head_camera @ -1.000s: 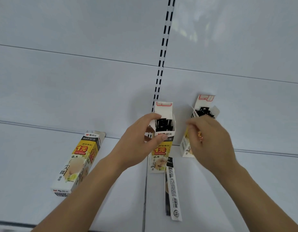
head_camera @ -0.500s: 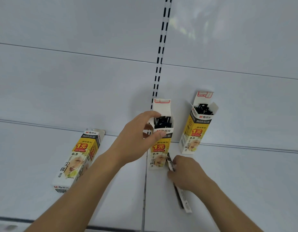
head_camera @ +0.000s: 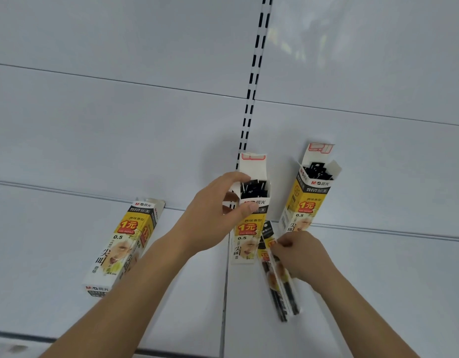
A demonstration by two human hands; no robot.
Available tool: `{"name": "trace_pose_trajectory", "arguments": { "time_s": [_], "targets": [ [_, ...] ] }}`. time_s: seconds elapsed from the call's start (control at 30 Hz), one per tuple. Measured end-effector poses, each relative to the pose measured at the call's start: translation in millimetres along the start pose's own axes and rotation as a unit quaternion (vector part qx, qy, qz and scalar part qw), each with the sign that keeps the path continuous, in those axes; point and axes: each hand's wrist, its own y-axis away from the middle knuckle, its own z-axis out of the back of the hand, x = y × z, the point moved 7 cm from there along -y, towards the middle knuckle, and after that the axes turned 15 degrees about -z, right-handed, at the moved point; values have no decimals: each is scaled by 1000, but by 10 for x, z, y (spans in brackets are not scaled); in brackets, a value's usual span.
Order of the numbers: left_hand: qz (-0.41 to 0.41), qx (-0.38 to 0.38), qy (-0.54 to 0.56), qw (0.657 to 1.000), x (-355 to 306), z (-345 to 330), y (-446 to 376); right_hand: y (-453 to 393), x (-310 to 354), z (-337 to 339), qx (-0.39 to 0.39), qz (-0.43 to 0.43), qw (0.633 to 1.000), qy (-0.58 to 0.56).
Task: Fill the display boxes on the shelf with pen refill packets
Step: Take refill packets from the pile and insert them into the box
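From the head view, the refill packets point(head_camera: 276, 275) in my right hand point(head_camera: 302, 257) are long and thin, their long axis running from near the shelf's front edge up toward the back panel, the top end tilted slightly left. They are clear sleeves with black refills inside and yellow and red print near the top, lying low over the white shelf point(head_camera: 68, 254) just right of the middle display box point(head_camera: 250, 215). My right fingers point(head_camera: 281, 242) pinch the packets near their upper part, wrist angled inward. My left hand point(head_camera: 213, 215) reaches forward and grips the middle box's open top, thumb on its front, fingers curled behind. That box stands upright, black packet tops showing. Another open box point(head_camera: 307, 197) stands to its right; a third box point(head_camera: 122, 244) lies flat at left.
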Motion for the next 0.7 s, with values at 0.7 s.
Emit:
{"name": "trace_pose_trajectory", "arguments": {
  "time_s": [0.7],
  "targets": [
    [-5, 18, 4, 1000, -18, 2, -24, 106, 174, 350, 7, 30, 999, -39]
  ]
}}
